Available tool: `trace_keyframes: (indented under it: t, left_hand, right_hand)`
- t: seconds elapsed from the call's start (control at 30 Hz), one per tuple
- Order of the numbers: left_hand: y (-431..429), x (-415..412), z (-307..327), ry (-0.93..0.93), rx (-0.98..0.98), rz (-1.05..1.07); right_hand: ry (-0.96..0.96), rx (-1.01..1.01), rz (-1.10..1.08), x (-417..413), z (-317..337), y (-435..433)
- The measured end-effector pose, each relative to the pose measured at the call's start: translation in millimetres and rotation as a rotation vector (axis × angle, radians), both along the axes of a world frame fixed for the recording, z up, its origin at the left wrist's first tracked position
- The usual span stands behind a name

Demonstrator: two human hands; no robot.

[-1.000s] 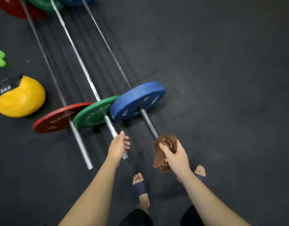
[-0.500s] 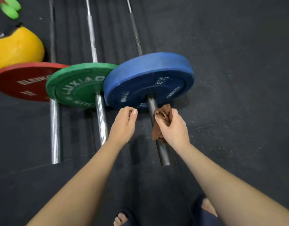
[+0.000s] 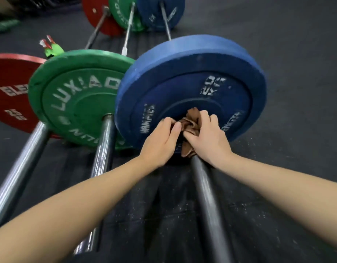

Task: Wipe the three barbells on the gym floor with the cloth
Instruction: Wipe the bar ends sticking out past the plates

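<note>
Brown crumpled cloth [image 3: 191, 123] bunches on the dark steel barbell sleeve [image 3: 207, 196] against the round blue rubber plate [image 3: 183, 73]; right hand [image 3: 208, 142] fingers [image 3: 203, 116] curl tightly around it, left hand [image 3: 159, 142] fingers [image 3: 175, 128] pinch its edge.

Floor [image 3: 296, 130] is dark grey rubber matting, matte, softly lit, with white flecks [image 3: 245, 207] scattered toward the near edge and the right side. A ribbed strip of matting [image 3: 150, 42] runs off toward the far edge. On the far left, a blurred green item [image 3: 4, 25] lies flat, a smaller green thing with red-and-white tips [image 3: 52, 47] sits nearer in, and the far-left corner is too dark to read.
</note>
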State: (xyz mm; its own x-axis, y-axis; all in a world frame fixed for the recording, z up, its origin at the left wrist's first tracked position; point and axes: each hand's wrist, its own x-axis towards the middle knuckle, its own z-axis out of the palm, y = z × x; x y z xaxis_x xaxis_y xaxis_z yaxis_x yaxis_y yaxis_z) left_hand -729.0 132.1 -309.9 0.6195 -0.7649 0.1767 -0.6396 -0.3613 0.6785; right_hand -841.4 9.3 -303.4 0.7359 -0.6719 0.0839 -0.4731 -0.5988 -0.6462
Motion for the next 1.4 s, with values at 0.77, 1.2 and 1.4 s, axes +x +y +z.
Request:
trace_keyframes:
  t: [0.77, 1.2, 1.4]
  left_hand:
    - [8.7, 21.7, 52.1, -0.951, -0.038, 0.222]
    - [6.1, 27.7, 46.3, -1.015, 0.083, 0.236]
    - [7.3, 30.5, 45.7, -1.03, 0.058, 0.23]
  right_hand:
    - [0.16, -0.259, 0.116, 0.5, 18.7, 12.7]
    - [0.022, -0.28, 0.123, -21.8, 13.9, 26.3]
    - [0.002, -0.234, 0.075, -26.7, 10.4, 33.2]
